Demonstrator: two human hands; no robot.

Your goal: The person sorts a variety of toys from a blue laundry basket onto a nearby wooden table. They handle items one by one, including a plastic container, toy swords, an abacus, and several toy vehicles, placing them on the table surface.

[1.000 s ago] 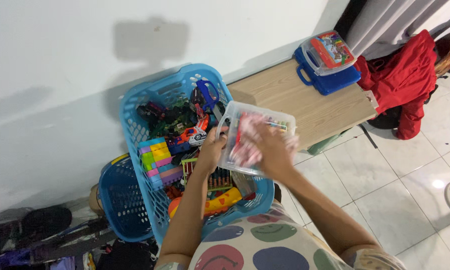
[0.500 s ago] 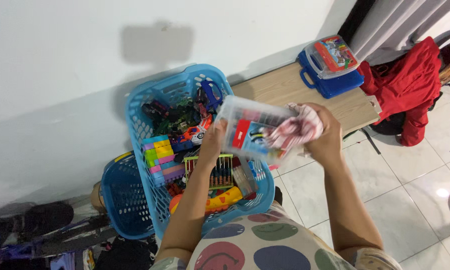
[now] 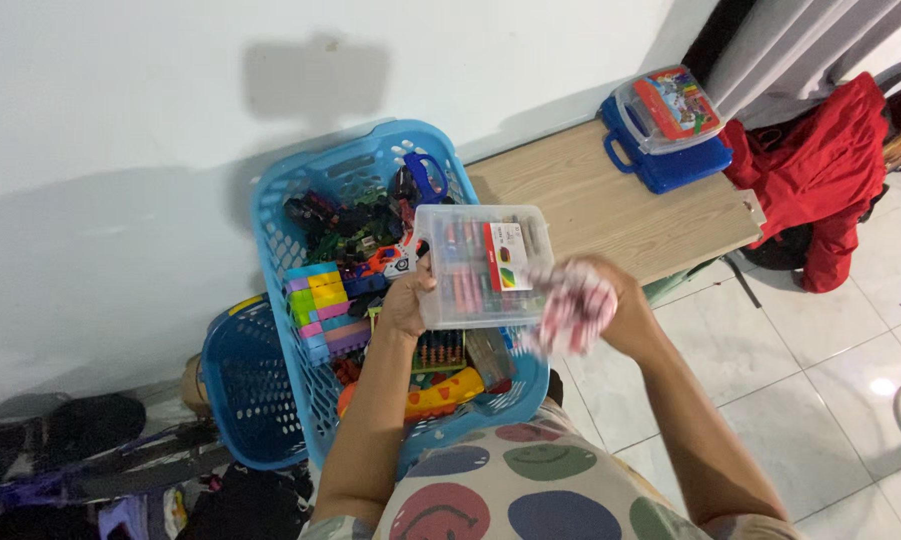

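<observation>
Here the left hand [image 3: 407,305] grips a clear plastic case [image 3: 482,265] above the blue basket [image 3: 280,235]; the right hand [image 3: 610,300] clutches a striped cloth [image 3: 573,313] at the case's edge.

The left hand [image 3: 406,305] grips a clear, glossy plastic case [image 3: 483,265]; the right hand [image 3: 610,300] clutches soft striped cloth [image 3: 570,312] at its edge. Below them sits a blue latticed plastic basket [image 3: 280,240], beside matt pale wood [image 3: 610,205].

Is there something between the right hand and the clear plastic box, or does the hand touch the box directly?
Yes. The right hand grips a red-and-white cloth, blurred, which lies between it and the clear plastic box. The left hand holds the box's left edge directly, above the blue basket.
</observation>
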